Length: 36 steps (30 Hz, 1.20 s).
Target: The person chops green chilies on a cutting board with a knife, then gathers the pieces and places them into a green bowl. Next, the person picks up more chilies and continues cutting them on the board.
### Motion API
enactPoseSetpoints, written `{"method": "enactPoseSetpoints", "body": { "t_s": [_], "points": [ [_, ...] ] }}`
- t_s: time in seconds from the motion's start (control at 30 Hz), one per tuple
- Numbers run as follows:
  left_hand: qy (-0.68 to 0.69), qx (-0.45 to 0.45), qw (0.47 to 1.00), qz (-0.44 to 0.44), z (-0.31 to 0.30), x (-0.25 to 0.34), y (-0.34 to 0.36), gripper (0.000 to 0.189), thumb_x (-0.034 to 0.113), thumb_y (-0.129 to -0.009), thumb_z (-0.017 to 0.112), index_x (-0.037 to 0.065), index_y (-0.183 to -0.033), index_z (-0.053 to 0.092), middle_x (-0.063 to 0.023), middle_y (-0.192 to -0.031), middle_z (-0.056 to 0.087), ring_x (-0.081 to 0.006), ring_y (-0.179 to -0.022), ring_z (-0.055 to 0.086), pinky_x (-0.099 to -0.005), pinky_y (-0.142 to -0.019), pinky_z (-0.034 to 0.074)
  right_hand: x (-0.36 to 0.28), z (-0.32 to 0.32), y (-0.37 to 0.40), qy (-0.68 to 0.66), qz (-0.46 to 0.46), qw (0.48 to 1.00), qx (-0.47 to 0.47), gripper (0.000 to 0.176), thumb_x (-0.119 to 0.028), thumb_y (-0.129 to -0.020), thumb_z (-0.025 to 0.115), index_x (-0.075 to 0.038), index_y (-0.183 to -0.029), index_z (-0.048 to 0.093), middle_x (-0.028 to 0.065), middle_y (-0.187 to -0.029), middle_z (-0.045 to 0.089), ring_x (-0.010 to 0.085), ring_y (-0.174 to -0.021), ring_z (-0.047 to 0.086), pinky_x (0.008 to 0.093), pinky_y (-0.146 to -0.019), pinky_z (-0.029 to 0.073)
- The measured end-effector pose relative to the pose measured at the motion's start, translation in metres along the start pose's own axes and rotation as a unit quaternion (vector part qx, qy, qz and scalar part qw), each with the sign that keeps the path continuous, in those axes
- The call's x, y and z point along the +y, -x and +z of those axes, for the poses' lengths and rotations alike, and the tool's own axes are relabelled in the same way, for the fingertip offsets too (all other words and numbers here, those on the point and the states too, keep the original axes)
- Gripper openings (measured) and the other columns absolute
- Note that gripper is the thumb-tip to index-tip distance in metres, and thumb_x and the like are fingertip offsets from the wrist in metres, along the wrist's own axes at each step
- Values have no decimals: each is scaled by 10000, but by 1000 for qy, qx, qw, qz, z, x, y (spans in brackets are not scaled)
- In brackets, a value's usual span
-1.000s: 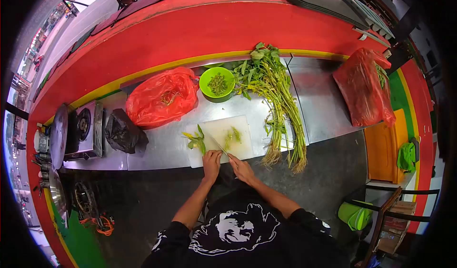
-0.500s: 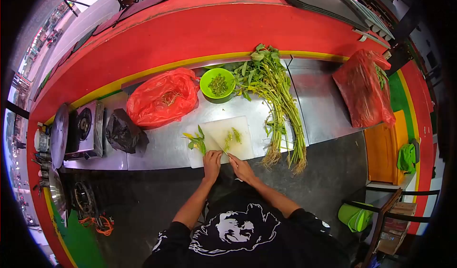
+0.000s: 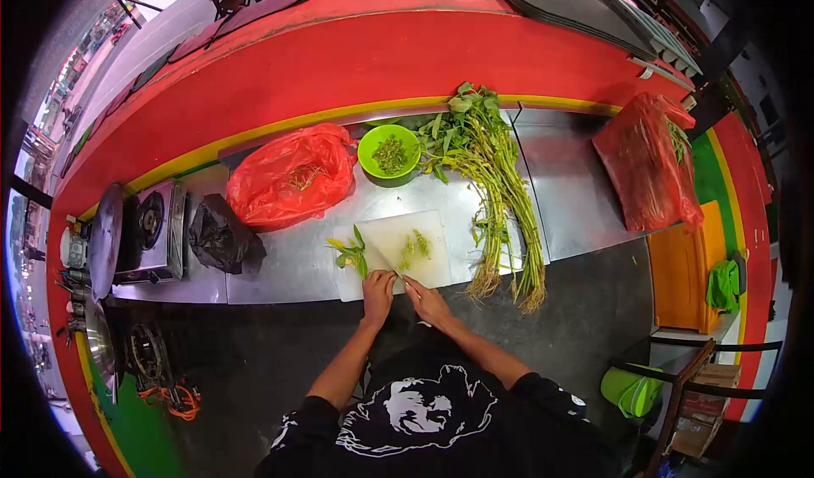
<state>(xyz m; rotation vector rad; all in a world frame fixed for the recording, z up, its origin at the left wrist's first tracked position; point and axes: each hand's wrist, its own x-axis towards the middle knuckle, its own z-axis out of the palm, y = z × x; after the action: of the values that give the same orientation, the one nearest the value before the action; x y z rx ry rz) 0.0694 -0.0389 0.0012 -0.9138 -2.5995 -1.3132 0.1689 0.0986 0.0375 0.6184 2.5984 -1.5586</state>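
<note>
My left hand (image 3: 377, 298) is closed around the stem end of a leafy green sprig (image 3: 349, 254) at the near edge of the white cutting board (image 3: 428, 271). My right hand (image 3: 427, 301) grips a knife (image 3: 382, 252), mostly hidden by glare, whose thin blade slants up and left over the board. Both hands almost touch at the fingertips. Just beyond them on the board lie small cut green pieces (image 3: 410, 249). The knife handle is covered by my fingers.
Behind the board stands a green bowl (image 3: 366, 145) of chopped greens, beside an open red plastic bag (image 3: 263, 185). Long rooted stalks (image 3: 514, 202) hang over the counter's front edge. A black bag (image 3: 218, 234) and stove (image 3: 161, 223) are left; another red bag (image 3: 636, 168) is right.
Green bits by my right fingertips now lie loose with the other cut pieces on the board. My right hand has shifted slightly left, nearer my left hand.
</note>
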Motion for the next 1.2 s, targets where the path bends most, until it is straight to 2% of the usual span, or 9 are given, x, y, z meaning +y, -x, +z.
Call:
{"method": "enactPoseSetpoints", "body": {
  "t_s": [0.17, 0.27, 0.4, 0.5, 0.63, 0.9, 1.03, 1.13, 1.2],
  "points": [
    [-9, 0, 1000, 10, -4, 7, -2, 138, 62, -879, 718, 57, -1015, 741, -92, -942, 648, -298, -932, 614, -415, -825, 449, -15, -5, -11, 18, 114, 990, -79, 465, -455, -1067, 458, -248, -1475, 534, 336, -1080, 680, 528, -1059, 640, 557, -917, 518],
    [-19, -2, 1000, 24, -2, 1, 1, 137, 63, -879, 720, 57, -1014, 742, -88, -948, 649, -293, -937, 613, -411, -822, 448, 4, 9, -6, -7, -5, 1000, 11, 481, -450, -1077, 438, -227, -1495, 515, 303, -970, 701, 485, -957, 689, 522, -860, 538],
    [-4, -4, 1000, 14, -4, 3, 0, 139, 59, -875, 723, 47, -1012, 737, -91, -950, 655, -296, -939, 617, -408, -833, 452, -6, -3, 2, -1, 75, 996, -57, 492, -454, -1080, 430, -209, -1499, 508, 309, -1110, 689, 489, -1085, 658, 517, -950, 520],
    [-1, -2, 1000, 17, -2, 0, 0, 134, 52, -874, 722, 43, -1007, 733, -97, -946, 655, -302, -930, 620, -409, -836, 453, 1, 3, 1, -24, 22, 999, -28, 491, -457, -1081, 429, -215, -1500, 507, 314, -1113, 685, 491, -1093, 653, 522, -955, 511],
    [4, 1, 1000, 13, -2, 2, 1, 127, 47, -875, 719, 41, -1001, 732, -101, -949, 651, -302, -930, 621, -409, -839, 453, -3, -2, 2, -12, 71, 996, -60, 489, -463, -1082, 426, -223, -1500, 509, 318, -1116, 684, 481, -1097, 658, 522, -959, 510],
    [9, -5, 1000, -2, -4, 2, 2, 119, 59, -886, 713, 40, -1002, 733, -99, -943, 636, -300, -923, 622, -415, -833, 457, -5, -3, 9, -3, 52, 998, -37, 499, -488, -1077, 431, -238, -1502, 507, 306, -877, 695, 487, -878, 700, 536, -823, 528],
    [12, -11, 1000, -16, -5, 2, 1, 123, 71, -893, 708, 42, -1011, 731, -100, -941, 637, -304, -921, 624, -418, -833, 458, -3, -2, 11, 2, 52, 998, -42, 498, -488, -1078, 431, -235, -1499, 511, 314, -886, 693, 490, -902, 701, 534, -813, 532],
    [-6, -13, 1000, -9, -7, 2, 1, 134, 88, -899, 709, 44, -1024, 727, -102, -941, 640, -309, -924, 624, -422, -834, 458, -9, -3, 11, -5, 23, 999, -24, 492, -482, -1079, 432, -231, -1494, 515, 311, -913, 700, 494, -940, 694, 540, -818, 530],
    [-2, -19, 1000, -15, -6, 2, 1, 139, 97, -906, 705, 44, -1033, 724, -107, -946, 642, -313, -926, 623, -426, -832, 458, -13, -10, 11, -10, 118, 988, -96, 501, -484, -1071, 416, -249, -1505, 495, 323, -1161, 672, 526, -1147, 609, 564, -1011, 476]
  ]
}}
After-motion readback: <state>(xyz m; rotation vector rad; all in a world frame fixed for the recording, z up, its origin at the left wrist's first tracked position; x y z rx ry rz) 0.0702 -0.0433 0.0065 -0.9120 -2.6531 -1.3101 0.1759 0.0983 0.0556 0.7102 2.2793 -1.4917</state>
